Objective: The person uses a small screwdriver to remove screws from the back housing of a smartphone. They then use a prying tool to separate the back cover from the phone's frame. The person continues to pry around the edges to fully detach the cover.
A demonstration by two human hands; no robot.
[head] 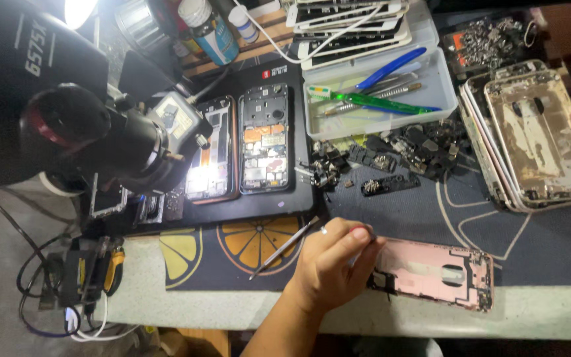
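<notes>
Gripping a tool, the right hand meets the pink phone housing, lying left-right.

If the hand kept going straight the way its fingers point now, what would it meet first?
Probably the pink phone housing: the right hand points right, its fingers already at the housing's left end. Depth is unclear, so contact is uncertain.

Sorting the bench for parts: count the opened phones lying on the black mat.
2. One opened phone lies on the black mat under the microscope light; the other lies right beside it. More may hide behind the microscope.
</notes>
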